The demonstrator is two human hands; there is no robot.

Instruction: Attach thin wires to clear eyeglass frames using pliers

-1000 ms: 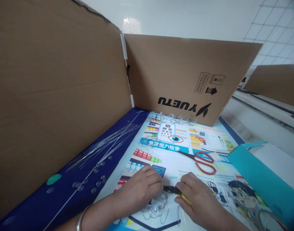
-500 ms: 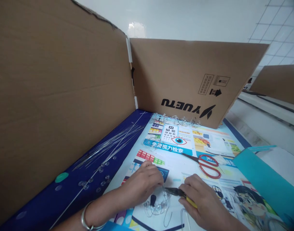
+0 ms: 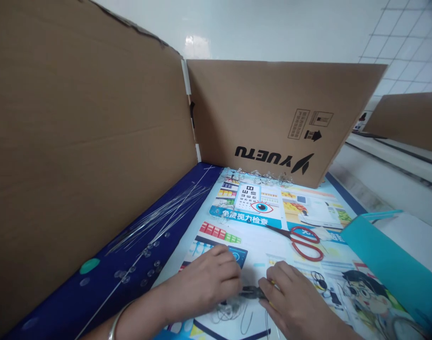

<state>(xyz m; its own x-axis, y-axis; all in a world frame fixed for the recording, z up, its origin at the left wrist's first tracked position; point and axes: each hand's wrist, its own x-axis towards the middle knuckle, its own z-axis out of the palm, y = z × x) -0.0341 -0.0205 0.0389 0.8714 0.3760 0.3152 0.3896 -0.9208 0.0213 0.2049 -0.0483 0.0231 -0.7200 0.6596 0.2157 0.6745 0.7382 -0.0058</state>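
Note:
My right hand (image 3: 290, 293) is closed around a pair of pliers (image 3: 251, 292) with yellow handles, its dark jaws pointing left. My left hand (image 3: 216, 276) is pinched at the tip of those jaws, on a thin wire mostly covered by the fingers. Directly beneath the left hand shows a tangle of looped wire (image 3: 230, 311), partly hidden by it. Whether the jaws grip the wire cannot be made out. A bent wire piece (image 3: 247, 323) lies just right of the tangle on the printed sheet.
Red-handled scissors (image 3: 306, 243) lie beyond my right hand. Long straight wires (image 3: 159, 212) and loose clear beads (image 3: 150, 273) rest on the blue surface at left, near a green disc (image 3: 89, 266). Cardboard walls (image 3: 283, 113) stand behind and left; a teal folder (image 3: 396, 269) is at right.
My left hand has come down slightly over the wire tangle, covering more of it. The pliers have turned and dropped a little, and my right hand has shifted slightly left.

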